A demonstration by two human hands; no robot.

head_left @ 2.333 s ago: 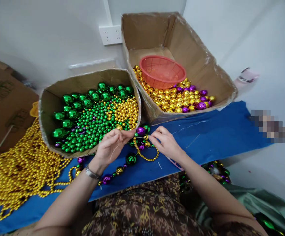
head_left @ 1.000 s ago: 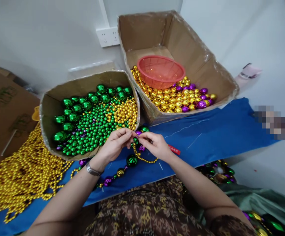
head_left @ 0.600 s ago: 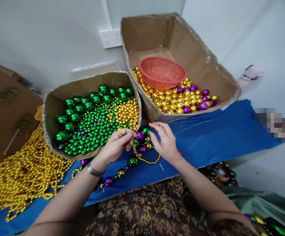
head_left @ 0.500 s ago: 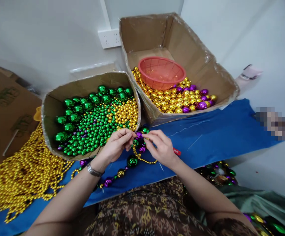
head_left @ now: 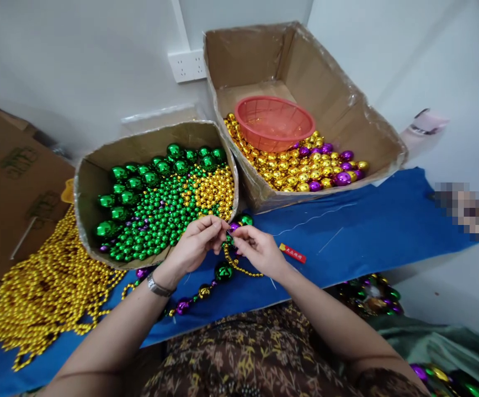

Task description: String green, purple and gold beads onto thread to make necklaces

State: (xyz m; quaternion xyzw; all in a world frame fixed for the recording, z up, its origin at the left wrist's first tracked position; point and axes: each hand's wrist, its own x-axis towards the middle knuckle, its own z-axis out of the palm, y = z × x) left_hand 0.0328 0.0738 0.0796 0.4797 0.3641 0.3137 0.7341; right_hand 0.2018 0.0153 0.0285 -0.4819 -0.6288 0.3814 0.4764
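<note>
My left hand (head_left: pixel 195 246) and my right hand (head_left: pixel 256 249) meet fingertip to fingertip over the blue cloth (head_left: pixel 367 220), both pinched on a strand of mixed beads (head_left: pixel 218 271). A purple bead (head_left: pixel 234 226) and a green bead (head_left: pixel 246 220) sit just beyond the fingertips. The strand trails toward me with a large green ball (head_left: pixel 223 271), gold and purple beads and a thin gold loop (head_left: pixel 243 270). A watch is on my left wrist.
A cardboard box (head_left: pixel 99 176) of green and gold beads stands at the left. A bigger box (head_left: pixel 372 138) holds gold and purple beads and a red basket (head_left: pixel 275 121). A gold bead-chain heap (head_left: pixel 44 292) lies far left. A red lighter (head_left: pixel 292 253) lies on the cloth.
My right hand lifted open away from the beads, then came back and pinched the strand beside my left fingertips. My left hand stayed put. The red lighter now shows.
</note>
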